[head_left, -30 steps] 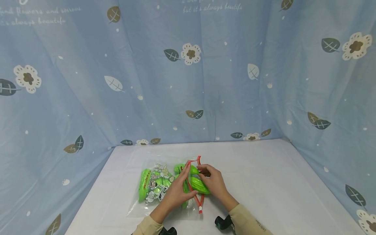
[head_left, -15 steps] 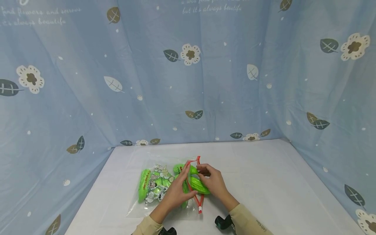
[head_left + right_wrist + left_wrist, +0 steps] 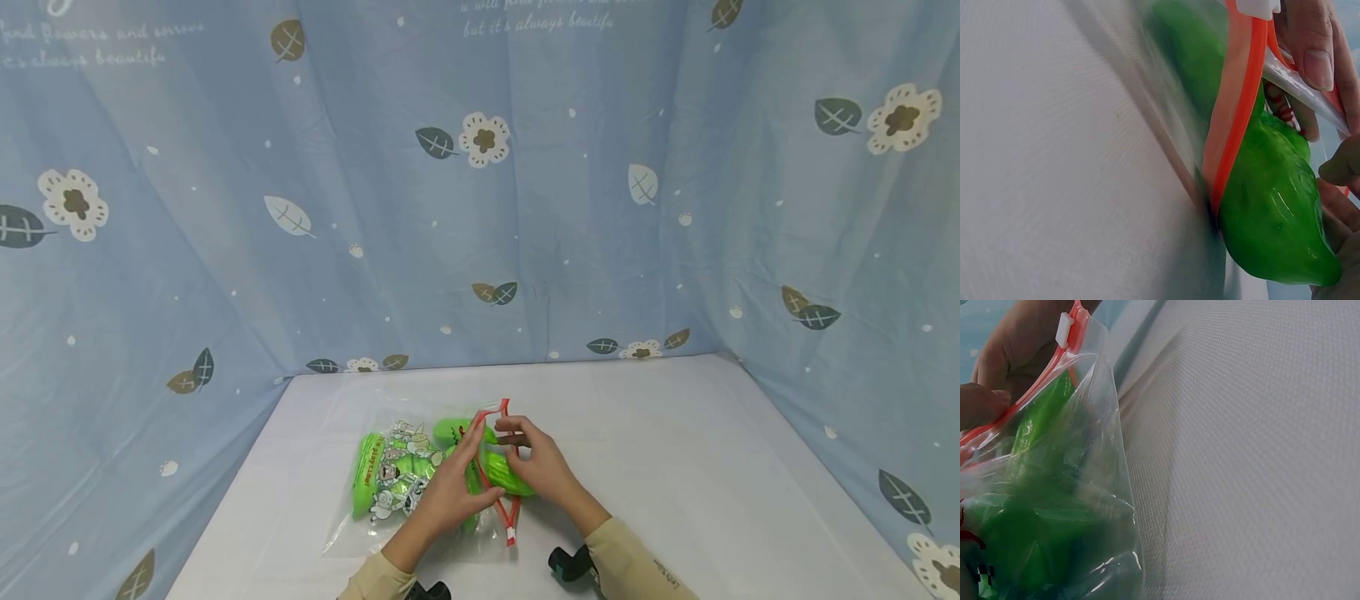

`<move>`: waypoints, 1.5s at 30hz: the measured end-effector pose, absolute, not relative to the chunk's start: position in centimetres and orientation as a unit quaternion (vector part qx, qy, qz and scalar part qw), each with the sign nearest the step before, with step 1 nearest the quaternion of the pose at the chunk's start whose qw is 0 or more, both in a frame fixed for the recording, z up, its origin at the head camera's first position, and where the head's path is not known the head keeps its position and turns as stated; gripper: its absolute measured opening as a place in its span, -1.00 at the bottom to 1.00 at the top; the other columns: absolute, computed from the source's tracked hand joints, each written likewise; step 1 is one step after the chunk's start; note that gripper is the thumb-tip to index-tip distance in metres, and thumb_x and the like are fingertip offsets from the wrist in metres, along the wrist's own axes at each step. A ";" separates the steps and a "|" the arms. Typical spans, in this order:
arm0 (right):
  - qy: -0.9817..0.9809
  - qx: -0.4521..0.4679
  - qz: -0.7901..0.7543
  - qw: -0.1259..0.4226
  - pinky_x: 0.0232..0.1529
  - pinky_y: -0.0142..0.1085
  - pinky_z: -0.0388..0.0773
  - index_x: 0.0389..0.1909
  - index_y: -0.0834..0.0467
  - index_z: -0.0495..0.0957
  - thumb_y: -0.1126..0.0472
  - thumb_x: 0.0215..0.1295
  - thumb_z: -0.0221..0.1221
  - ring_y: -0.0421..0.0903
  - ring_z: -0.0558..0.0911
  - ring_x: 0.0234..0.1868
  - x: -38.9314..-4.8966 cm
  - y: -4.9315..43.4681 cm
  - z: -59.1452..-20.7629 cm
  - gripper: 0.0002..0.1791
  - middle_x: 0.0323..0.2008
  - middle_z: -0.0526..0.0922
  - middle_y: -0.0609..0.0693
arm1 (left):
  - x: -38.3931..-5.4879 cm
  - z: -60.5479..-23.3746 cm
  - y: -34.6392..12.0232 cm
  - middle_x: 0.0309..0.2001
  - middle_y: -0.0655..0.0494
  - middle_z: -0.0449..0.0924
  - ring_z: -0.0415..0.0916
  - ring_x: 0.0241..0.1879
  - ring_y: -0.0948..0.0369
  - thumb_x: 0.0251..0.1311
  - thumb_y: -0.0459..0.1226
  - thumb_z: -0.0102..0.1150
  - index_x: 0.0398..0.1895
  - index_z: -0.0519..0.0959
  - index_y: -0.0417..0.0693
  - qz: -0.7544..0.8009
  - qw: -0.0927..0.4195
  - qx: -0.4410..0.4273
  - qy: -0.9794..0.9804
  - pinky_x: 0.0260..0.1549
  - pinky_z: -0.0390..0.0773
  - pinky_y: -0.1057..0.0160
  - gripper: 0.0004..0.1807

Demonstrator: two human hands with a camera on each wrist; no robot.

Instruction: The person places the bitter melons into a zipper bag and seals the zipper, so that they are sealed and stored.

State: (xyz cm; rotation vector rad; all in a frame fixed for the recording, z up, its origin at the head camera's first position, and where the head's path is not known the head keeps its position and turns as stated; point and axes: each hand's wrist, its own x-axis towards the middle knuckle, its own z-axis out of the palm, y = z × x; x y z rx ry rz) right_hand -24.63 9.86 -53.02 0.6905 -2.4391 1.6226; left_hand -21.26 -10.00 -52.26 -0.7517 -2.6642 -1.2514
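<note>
A clear zip bag [image 3: 345,533] with a red zip rim and white slider [image 3: 1064,330] lies on the table, with several glossy green rounded pieces inside, one lettered green piece [image 3: 369,475] at its left end. My left hand [image 3: 450,492] rests across the bag by its mouth, fingers straight and thumb spread at the red rim. At the mouth, a bulging green piece [image 3: 1272,212] with a pointed end sticks out past the rim. My right hand [image 3: 543,462] is against it from the right, thumb and fingers apart; another green piece [image 3: 453,430] lies just beyond its fingertips.
The white table [image 3: 675,475] spreads right and behind the bag. A blue curtain [image 3: 570,192] printed with leaves and flowers surrounds it on the back and sides. Black wrist-worn devices [image 3: 570,567] sit below both forearms, low over the table.
My right fingers have shifted a little left and spread from the thumb. The upper green piece has slid left, deeper into the bag. My left hand stays put.
</note>
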 end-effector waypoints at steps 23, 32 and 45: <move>-0.813 0.226 0.535 0.047 0.17 0.10 0.57 0.24 0.24 0.51 0.44 0.36 0.22 0.08 0.68 0.11 -24.0 11.1 -53.0 -0.57 0.19 0.61 0.19 | -21.1 -52.2 -10.0 0.65 0.20 -0.13 0.16 0.48 -0.14 0.12 -0.04 0.49 0.67 -0.04 0.16 -0.410 0.045 -0.241 -0.879 0.27 0.39 -0.26 0.14; -0.827 0.225 0.512 0.054 0.08 0.07 0.62 0.16 0.23 0.56 0.40 0.37 0.24 0.13 0.68 0.03 -23.7 12.3 -53.1 -0.64 0.07 0.66 0.17 | -21.2 -52.4 -10.0 0.65 0.19 -0.14 0.11 0.51 -0.13 0.14 -0.01 0.48 0.67 -0.04 0.17 -0.412 0.051 -0.248 -0.875 0.29 0.36 -0.28 0.13; -0.820 0.291 0.492 -0.017 0.03 0.00 0.65 0.19 0.20 0.57 0.32 0.38 0.24 0.15 0.67 0.04 -23.1 15.0 -53.1 -0.62 0.12 0.64 0.12 | -21.1 -52.3 -10.0 0.65 0.15 -0.14 0.11 0.50 -0.16 0.14 -0.02 0.48 0.67 -0.07 0.19 -0.413 0.051 -0.245 -0.876 0.29 0.33 -0.31 0.15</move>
